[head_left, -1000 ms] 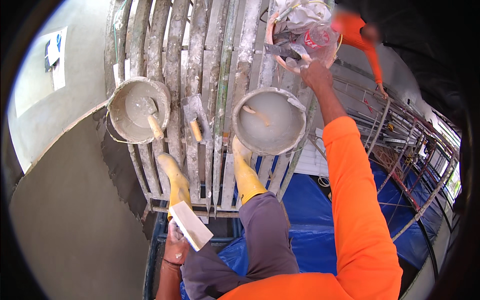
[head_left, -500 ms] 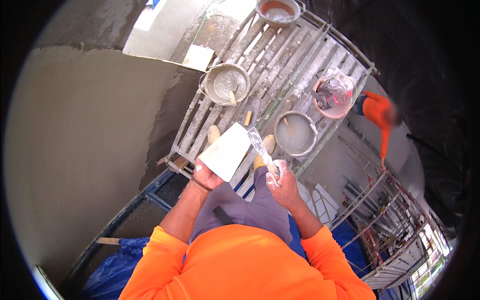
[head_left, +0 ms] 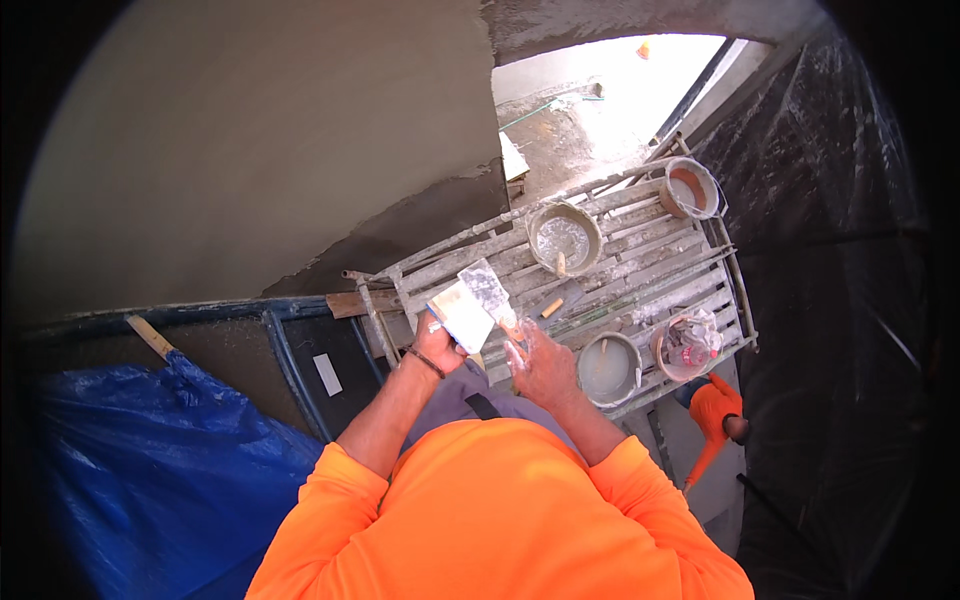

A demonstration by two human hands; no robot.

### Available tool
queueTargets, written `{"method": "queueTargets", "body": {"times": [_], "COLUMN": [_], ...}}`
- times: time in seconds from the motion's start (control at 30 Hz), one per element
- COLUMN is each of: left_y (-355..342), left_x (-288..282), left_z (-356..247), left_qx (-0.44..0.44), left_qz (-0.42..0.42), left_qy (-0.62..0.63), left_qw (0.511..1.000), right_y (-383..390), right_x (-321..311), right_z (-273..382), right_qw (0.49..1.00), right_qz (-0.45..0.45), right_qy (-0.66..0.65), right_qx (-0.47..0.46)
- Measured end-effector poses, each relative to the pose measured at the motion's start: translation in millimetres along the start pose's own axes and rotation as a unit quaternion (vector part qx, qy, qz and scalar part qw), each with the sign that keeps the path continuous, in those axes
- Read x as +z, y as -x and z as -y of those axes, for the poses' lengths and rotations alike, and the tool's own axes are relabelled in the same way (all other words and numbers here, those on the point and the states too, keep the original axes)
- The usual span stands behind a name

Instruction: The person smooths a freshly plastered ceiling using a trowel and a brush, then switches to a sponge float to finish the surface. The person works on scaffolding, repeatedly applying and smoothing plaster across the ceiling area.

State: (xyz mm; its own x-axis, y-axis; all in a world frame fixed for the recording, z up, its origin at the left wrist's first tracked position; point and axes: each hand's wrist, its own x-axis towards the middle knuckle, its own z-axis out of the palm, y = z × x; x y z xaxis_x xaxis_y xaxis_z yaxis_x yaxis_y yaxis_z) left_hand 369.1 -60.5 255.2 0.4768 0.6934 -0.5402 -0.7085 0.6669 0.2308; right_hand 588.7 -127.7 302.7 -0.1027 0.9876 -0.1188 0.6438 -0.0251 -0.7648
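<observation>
My left hand [head_left: 436, 338] is closed around a small flat board [head_left: 466, 322] with a white face, held in front of my waist. In my right hand [head_left: 547, 368] is a putty knife [head_left: 484, 284]. Its wide, white-smeared blade overlaps the far edge of the board; whether the two touch, I cannot tell. White paste coats some of my right fingers. Beyond my hands, a flat tool with a wooden handle [head_left: 551, 308] lies on the slatted scaffold platform [head_left: 640, 262]. A bucket of grey mix [head_left: 609, 372] stands to the right of my right hand.
Farther along the platform are another mix bucket [head_left: 565, 238], a reddish-lined bucket [head_left: 690, 188] and a bucket of rubbish [head_left: 688, 346]. A plastered wall [head_left: 260, 150] rises at left above a blue tarp [head_left: 170, 450]. A person in orange [head_left: 714, 415] is below right. Dark sheeting [head_left: 830, 300] hangs at right.
My view has swung left, so the platform and buckets sit farther right and more tarp shows. The putty knife blade has come onto the board's far edge, and my hands are closer together.
</observation>
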Motion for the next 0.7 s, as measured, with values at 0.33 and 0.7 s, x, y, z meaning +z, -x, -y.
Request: {"method": "queueTargets", "body": {"times": [0.33,0.7], "left_y": [73,106], "left_x": [-58,-95], "left_z": [-113,-183], "left_qx": [0.122,0.188], "left_qz": [-0.065,-0.169], "left_qy": [0.012,-0.041], "left_qw": [0.99,0.967], "right_y": [-48,-106], "right_x": [91,133], "right_z": [107,182], "right_qw": [0.987,0.982], "right_qz": [0.114,0.103], "right_qy": [-0.001,-0.046], "right_qx": [-0.112,-0.15]}}
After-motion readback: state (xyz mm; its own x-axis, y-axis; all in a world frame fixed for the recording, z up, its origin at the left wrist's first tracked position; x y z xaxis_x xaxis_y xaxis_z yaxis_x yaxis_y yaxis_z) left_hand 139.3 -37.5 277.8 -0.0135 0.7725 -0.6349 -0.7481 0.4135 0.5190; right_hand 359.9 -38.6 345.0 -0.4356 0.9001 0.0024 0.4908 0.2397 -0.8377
